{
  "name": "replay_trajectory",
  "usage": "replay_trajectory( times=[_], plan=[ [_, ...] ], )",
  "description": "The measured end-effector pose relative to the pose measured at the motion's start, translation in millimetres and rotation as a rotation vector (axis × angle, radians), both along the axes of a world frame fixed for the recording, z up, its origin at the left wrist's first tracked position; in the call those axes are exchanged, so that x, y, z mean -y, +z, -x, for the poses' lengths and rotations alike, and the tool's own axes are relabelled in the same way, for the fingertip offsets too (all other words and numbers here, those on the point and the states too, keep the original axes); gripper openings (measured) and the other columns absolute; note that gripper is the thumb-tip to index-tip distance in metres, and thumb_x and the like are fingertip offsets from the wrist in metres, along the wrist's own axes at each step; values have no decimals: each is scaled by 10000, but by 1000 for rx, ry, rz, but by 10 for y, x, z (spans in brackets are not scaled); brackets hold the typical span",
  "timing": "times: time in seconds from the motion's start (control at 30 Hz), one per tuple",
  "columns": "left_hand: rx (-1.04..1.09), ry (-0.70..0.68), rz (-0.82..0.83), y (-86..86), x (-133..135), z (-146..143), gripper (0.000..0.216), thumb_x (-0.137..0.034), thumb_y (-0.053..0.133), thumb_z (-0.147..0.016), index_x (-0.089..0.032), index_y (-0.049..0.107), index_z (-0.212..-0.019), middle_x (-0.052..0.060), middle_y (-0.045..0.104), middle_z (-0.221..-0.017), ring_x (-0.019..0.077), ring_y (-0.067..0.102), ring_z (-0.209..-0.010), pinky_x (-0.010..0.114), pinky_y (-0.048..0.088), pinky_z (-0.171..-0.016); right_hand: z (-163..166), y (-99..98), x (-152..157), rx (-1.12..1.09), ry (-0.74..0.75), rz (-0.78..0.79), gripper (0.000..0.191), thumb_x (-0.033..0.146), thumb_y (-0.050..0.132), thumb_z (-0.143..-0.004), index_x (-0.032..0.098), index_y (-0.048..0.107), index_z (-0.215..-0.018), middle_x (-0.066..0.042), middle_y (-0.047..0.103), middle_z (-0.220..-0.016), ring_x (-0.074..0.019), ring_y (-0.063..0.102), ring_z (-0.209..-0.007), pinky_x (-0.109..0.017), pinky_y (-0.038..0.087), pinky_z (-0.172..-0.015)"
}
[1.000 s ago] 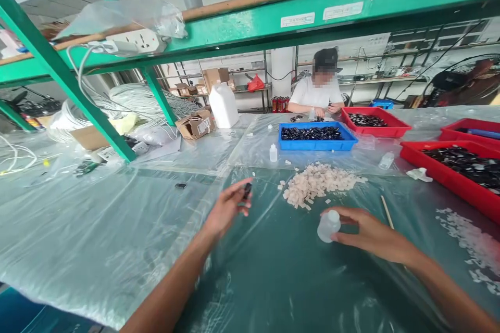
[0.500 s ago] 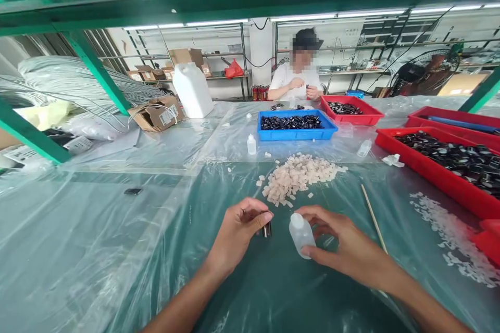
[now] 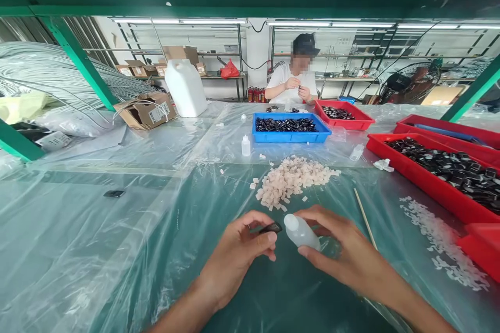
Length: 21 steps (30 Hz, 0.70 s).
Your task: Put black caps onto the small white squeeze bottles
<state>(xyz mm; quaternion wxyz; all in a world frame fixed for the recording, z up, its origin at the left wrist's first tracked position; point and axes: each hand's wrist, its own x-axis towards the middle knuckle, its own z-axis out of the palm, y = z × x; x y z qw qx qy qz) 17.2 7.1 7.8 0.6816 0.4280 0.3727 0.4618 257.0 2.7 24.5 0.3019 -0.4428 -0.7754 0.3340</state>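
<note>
Black clip pinched in left hand | bottle gripped in right hand, nozzle beside clip

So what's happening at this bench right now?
A person holds a small black part in the left hand and a small translucent squeeze bottle in the right hand, its tip pointing at the part. Ahead lie a pile of pale pieces and a thin stick. A co-worker sits beyond a blue tray.
</note>
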Motion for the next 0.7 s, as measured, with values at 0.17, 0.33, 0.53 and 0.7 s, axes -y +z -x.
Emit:
replay_trajectory(
  times=[0.17,0.33,0.53,0.7],
  plan=[
    [-158,88,-237,26,83,40,178,-429,870,-905,-332,854,-1054,3,746,-905,174,720,-750,262,628,-738,-31,33,61,63,-9,-227,413,274,683,-1015,414,573,-1388,17,712,-1244,-161,736,-1034,-241,589,-843],
    [-308,184,-412,43,112,46,130,-296,807,-939,-391,878,-993,3,797,-975,213,753,-903,230,619,-796,-45,18,109,112,-38,-395,467,212,712,-963,410,528,-1343,33,753,-1216,-163,780,-1026,-208,622,-838],
    [-388,246,-536,51,104,50,208,-231,797,-944,-414,868,-1012,-26,845,-980,212,790,-935,222,625,-828,-74,85,159,197,-57,-641,410,245,644,-1019,350,552,-1405,-49,735,-1224,-190,771,-1079,-226,642,-873],
    [-424,240,-636,91,112,81,314,-110,738,-959,-384,854,-1059,-38,859,-1036,192,815,-991,206,624,-833,-87,164,233,234,-99,-810,342,175,611,-1023,241,635,-1358,-81,717,-1212,-165,770,-1074,-203,636,-924]
  ],
)
